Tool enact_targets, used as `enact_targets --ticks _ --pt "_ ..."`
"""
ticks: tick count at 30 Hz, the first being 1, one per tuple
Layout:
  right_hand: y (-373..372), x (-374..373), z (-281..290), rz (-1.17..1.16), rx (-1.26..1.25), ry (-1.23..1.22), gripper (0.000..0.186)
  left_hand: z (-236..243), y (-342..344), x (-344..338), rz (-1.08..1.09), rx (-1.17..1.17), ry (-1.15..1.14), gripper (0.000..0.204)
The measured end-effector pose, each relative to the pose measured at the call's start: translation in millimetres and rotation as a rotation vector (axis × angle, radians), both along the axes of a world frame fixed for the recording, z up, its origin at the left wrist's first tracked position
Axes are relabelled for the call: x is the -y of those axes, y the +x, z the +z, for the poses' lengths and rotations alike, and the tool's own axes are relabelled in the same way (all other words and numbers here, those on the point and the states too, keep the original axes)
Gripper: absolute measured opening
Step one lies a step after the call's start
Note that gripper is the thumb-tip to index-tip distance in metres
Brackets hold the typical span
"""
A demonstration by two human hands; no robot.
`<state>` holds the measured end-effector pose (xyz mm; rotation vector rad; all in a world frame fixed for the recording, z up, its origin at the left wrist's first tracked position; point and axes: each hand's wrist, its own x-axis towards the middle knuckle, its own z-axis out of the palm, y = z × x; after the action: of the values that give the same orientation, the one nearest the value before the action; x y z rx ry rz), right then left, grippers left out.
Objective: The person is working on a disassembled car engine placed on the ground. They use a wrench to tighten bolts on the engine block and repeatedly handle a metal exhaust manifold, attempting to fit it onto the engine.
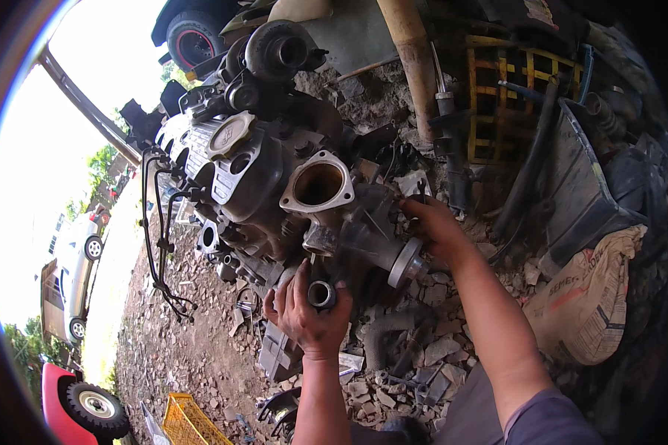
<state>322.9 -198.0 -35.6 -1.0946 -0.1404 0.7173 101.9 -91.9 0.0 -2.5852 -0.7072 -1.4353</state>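
A dirty metal car engine [274, 178] fills the middle. A wide round port on a flange [319, 185] faces up from it, and an oil filler cap [231, 134] sits on the ribbed cover. My left hand [311, 319] is closed around a short pipe stub [321, 294] low at the engine's near side, thumb and fingers on either side of it. On the right side, beside the pulley [406, 262], my right hand [436, 231] is closed, its fingertips against the engine. A small dark piece shows above those fingertips; what they hold is unclear.
Broken stone and rubble [438, 352] cover the ground. At right stand a grey bin [571, 170], a torn paper sack [588, 297] and a yellow crate [490, 96]. A wooden post [412, 67] rises behind the engine. Thin metal lines [156, 245] hang off its left side.
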Motion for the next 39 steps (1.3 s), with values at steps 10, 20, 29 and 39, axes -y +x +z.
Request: enact_targets --ticks 10,20,29,39 --pt "11 88 -19 0.159 0.318 -0.525 0.024 -4 4 -1 -0.006 0.014 0.029 0.055" --pt "-22 131 -221 0.977 1.093 -0.957 0.044 -8 5 -8 -0.028 0.054 0.105 0.056" --pt "-86 118 -256 1.299 0.657 -0.973 0.055 -13 8 -15 -0.115 0.135 0.053 0.055" --pt "4 126 -156 0.500 0.122 -0.621 0.032 -15 9 -14 -0.114 0.175 -0.002 0.054"
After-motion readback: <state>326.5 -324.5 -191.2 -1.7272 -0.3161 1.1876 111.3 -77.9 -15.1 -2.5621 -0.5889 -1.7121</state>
